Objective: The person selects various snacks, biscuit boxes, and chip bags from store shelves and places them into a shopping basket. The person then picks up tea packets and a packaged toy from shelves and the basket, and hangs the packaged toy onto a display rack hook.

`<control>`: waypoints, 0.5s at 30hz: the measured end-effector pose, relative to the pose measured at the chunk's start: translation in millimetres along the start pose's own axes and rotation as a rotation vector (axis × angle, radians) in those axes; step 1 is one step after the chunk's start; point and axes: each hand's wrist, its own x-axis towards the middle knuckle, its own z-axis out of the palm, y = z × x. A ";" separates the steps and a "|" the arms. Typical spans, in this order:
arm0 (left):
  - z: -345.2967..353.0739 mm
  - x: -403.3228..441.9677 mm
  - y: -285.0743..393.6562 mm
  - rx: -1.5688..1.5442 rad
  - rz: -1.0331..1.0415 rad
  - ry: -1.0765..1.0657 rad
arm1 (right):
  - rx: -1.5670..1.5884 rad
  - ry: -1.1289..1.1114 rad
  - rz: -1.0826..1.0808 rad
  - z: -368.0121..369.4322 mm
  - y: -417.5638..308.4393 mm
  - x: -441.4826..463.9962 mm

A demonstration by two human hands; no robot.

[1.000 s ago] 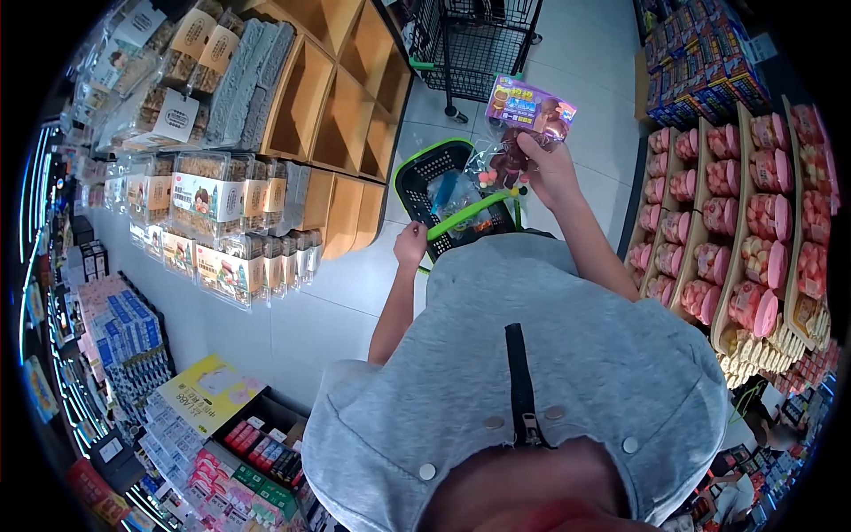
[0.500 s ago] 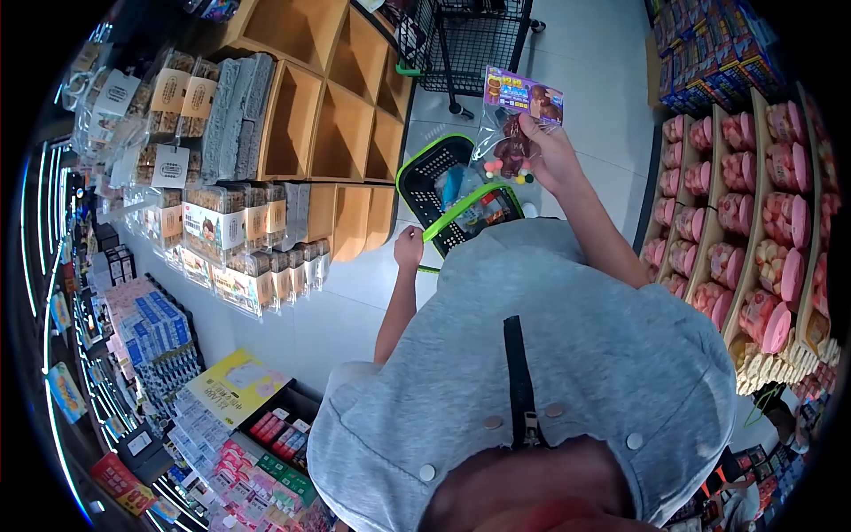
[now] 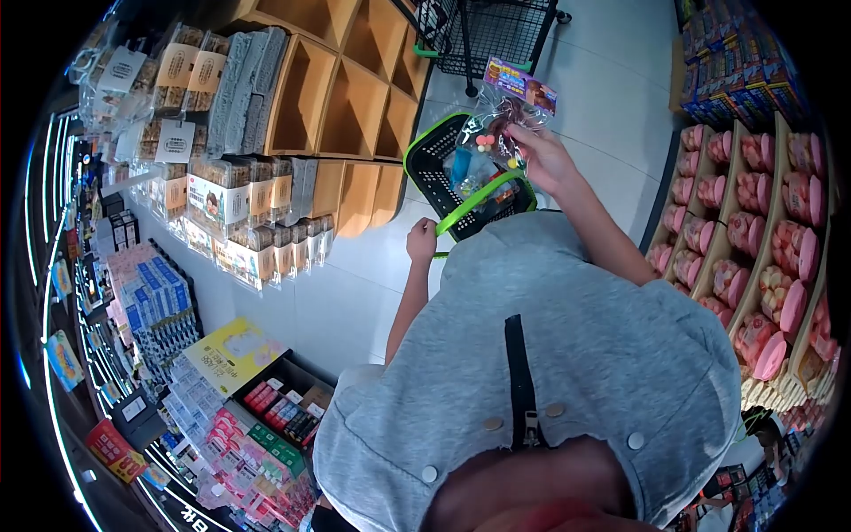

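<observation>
In the head view, my left hand (image 3: 421,239) is closed around the end of the bright green handle (image 3: 479,200) of a black shopping basket (image 3: 425,158). The basket hangs tilted in front of my body, with a blue item and some clear packages inside. My right hand (image 3: 544,160) pinches the side of a clear plastic packet (image 3: 493,113) with a purple printed header card. Something dark brown and several small coloured balls show through the plastic; glare blurs the contents. The packet is over the basket's far right part.
A wire shopping cart (image 3: 496,40) stands ahead on the tiled floor. To the left are wooden cubby shelves (image 3: 355,102) and hanging packaged snacks (image 3: 217,199). On the right, slanted racks hold pink-lidded jars (image 3: 798,239). Boxed goods (image 3: 151,306) are stacked at lower left.
My right hand has tilted the packet and brought it lower over the basket. The basket and my left hand have shifted slightly right in view, as has the scene.
</observation>
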 end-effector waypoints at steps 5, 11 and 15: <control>-2.4 -4.7 0.0 -0.008 -0.007 -0.025 | -0.086 0.031 0.022 1.2 20.7 5.8; -11.4 -6.2 -6.7 -0.045 0.018 -0.067 | -0.197 -0.027 -0.003 17.2 35.1 -1.6; -17.4 -5.1 -15.1 -0.073 0.078 -0.101 | -0.232 0.023 -0.100 33.3 48.8 -14.3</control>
